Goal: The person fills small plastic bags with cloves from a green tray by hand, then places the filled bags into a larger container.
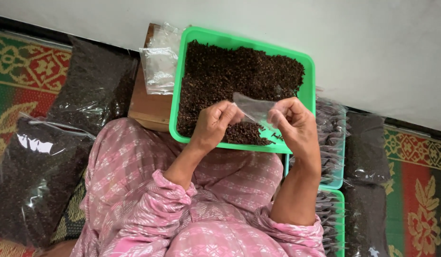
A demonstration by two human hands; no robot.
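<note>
Item: small clear plastic bag (254,108), held between both hands over green tray (307,90) of dark dried cloves (239,71).
L hand (214,123): fingers closed, pinching bag's left edge.
R hand (292,124): fingers closed on right edge.
Step, judged: opening bag mouth for filling w/ cloves.
Next move calls for: mouth spread wide, kept over tray so spill lands back.
Nearby: empty bags (158,66) left of tray; filled packets (330,138) in trays at right; big sacks (39,162) on patterned mat (417,190).
</note>
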